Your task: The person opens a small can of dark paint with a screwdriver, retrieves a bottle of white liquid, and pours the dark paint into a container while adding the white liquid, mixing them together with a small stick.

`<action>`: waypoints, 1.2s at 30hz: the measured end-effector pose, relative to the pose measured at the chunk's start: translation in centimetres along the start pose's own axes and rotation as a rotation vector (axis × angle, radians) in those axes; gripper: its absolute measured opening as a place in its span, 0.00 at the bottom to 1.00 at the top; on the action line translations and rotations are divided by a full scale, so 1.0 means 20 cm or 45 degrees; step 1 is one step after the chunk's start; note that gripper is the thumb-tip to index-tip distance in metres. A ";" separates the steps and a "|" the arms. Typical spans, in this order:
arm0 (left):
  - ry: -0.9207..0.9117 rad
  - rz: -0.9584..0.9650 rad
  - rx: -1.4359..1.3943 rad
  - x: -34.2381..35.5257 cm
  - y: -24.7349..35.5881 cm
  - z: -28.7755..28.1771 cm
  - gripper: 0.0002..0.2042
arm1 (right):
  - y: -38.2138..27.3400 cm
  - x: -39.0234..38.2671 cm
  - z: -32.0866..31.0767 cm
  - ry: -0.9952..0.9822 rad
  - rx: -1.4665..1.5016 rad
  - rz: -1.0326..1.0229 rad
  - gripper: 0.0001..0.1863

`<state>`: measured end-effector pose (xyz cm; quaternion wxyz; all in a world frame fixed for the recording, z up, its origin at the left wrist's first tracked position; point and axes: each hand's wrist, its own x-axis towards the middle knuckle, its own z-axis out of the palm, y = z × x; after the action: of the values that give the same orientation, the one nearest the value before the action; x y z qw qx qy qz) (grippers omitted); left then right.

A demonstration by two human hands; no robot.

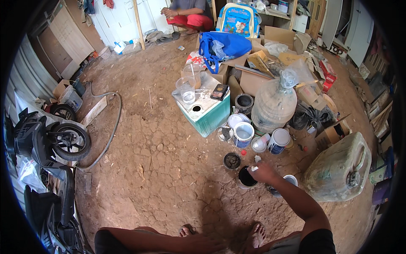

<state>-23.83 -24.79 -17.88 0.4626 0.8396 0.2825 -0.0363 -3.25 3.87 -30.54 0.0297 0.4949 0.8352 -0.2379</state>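
My right hand (266, 173) reaches over the near cans, its fingers closed on a small white piece (254, 168) whose kind I cannot make out. Just below and beside it stands an open can with black contents (246, 178). A small white nozzle-like tip (257, 158) shows behind the fingers. Partly behind my right forearm is another open can (291, 180), pale inside. A can with dark, crusted contents (232, 161) stands a little farther left. My left hand (210, 242) lies low across my lap in shadow, fingers apparently stretched out, holding nothing that shows.
Several paint cans (243, 132) cluster ahead, before a large cloudy plastic bottle (274, 106). A teal container (207, 114) carries plastic cups (186, 91). A big dirty jerrycan (334, 169) stands right, a motorbike (46, 144) left. Another person (190, 15) crouches at the back.
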 end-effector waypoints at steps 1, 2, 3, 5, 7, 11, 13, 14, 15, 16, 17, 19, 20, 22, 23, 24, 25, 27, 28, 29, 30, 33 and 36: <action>-0.004 -0.003 -0.008 0.00 0.00 0.00 0.29 | 0.03 -0.01 0.05 0.027 0.147 -0.052 0.17; -0.009 -0.009 -0.018 0.00 0.00 -0.01 0.29 | 0.04 -0.01 0.09 0.052 0.297 -0.105 0.17; -0.029 -0.021 -0.023 0.00 0.00 -0.01 0.29 | 0.06 -0.01 0.10 0.002 0.306 -0.113 0.17; -0.071 -0.049 -0.036 0.01 0.00 -0.01 0.29 | 0.09 -0.01 0.10 -0.097 0.271 -0.082 0.17; -0.074 -0.049 -0.052 0.00 0.01 -0.04 0.29 | 0.10 0.01 0.07 -0.197 0.119 0.046 0.17; 0.078 0.029 -0.059 -0.01 0.00 -0.02 0.29 | 0.00 0.03 -0.06 -0.117 -0.093 0.107 0.18; -0.061 -0.052 -0.034 -0.01 0.02 -0.03 0.29 | -0.02 0.02 -0.01 -0.012 -0.060 -0.029 0.19; -0.128 -0.090 -0.019 0.00 0.02 -0.03 0.29 | -0.01 0.01 0.02 0.043 -0.048 -0.095 0.19; -0.104 -0.075 -0.007 0.00 0.01 -0.03 0.29 | -0.01 0.01 0.04 0.017 0.075 -0.155 0.19; -0.080 -0.061 0.005 -0.01 0.01 -0.01 0.29 | 0.00 0.00 0.06 -0.009 0.197 -0.215 0.20; -0.056 -0.040 0.016 -0.01 0.00 0.00 0.29 | 0.02 0.00 0.08 -0.036 0.315 -0.271 0.20; -0.055 -0.004 0.067 0.00 0.00 -0.02 0.29 | 0.12 0.01 0.14 -0.085 0.306 -0.079 0.20; -0.055 0.002 0.085 0.00 0.00 -0.01 0.29 | 0.11 0.01 0.14 -0.111 0.239 -0.025 0.20; -0.058 0.010 0.042 0.00 0.00 -0.01 0.29 | 0.10 0.02 0.10 -0.157 0.028 0.052 0.20; -0.063 0.002 0.021 0.00 0.01 -0.01 0.29 | 0.07 0.03 0.05 -0.175 -0.104 0.065 0.20; -0.039 0.004 0.013 0.00 0.01 -0.01 0.29 | 0.04 0.04 0.01 -0.153 -0.108 0.089 0.21; -0.015 0.005 0.005 0.00 0.01 -0.01 0.28 | 0.01 0.05 -0.03 -0.131 -0.111 0.114 0.22; -0.048 -0.046 -0.050 0.00 0.02 -0.03 0.28 | -0.02 0.04 -0.02 -0.091 -0.103 0.077 0.23; -0.106 -0.103 -0.097 0.01 0.04 -0.05 0.28 | -0.02 0.04 0.01 -0.074 -0.089 0.012 0.23; -0.161 -0.165 -0.143 0.01 0.05 -0.07 0.28 | -0.04 0.03 0.03 -0.056 -0.074 -0.058 0.24; -0.119 -0.138 -0.136 0.00 0.04 -0.06 0.28 | -0.06 0.03 0.03 -0.080 -0.036 -0.079 0.24; -0.057 -0.084 -0.078 0.00 0.03 -0.03 0.27 | -0.06 0.00 0.03 -0.119 0.041 -0.067 0.23; -0.095 -0.090 -0.003 -0.01 0.02 -0.02 0.28 | 0.02 0.02 0.05 -0.130 -0.013 0.036 0.23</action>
<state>-23.77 -24.67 -17.22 0.4723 0.8265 0.2945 -0.0835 -3.33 3.84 -31.74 0.0782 0.4936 0.8268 -0.2581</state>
